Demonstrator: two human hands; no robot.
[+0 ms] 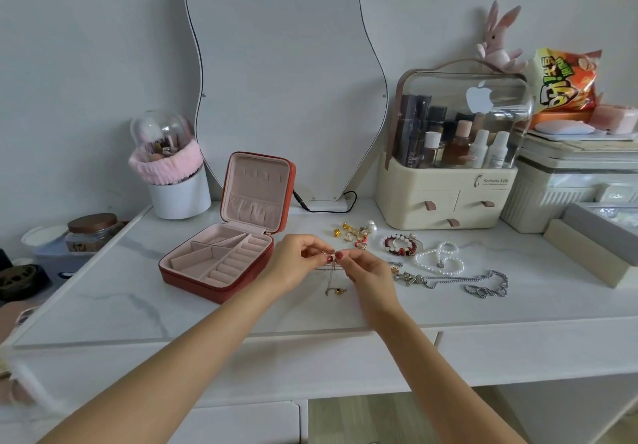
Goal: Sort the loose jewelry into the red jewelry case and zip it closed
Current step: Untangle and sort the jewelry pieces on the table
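The necklace (332,272), a thin gold chain, hangs between the left hand (298,260) and right hand (366,271), both pinching its top just above the worktop (207,312). It looks light, limp and tangle-prone; hold near the clasp. The red case (221,260) lies open alongside.

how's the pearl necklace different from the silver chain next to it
The pearl necklace is a string of round white beads; the silver chain is grey metal links. The pearl necklace lies bunched in tight loops, while the silver chain sprawls wider and sits nearer the desk's front edge. Both lie loose on the white desk, right of the hands, untouched and not yet in the red case.
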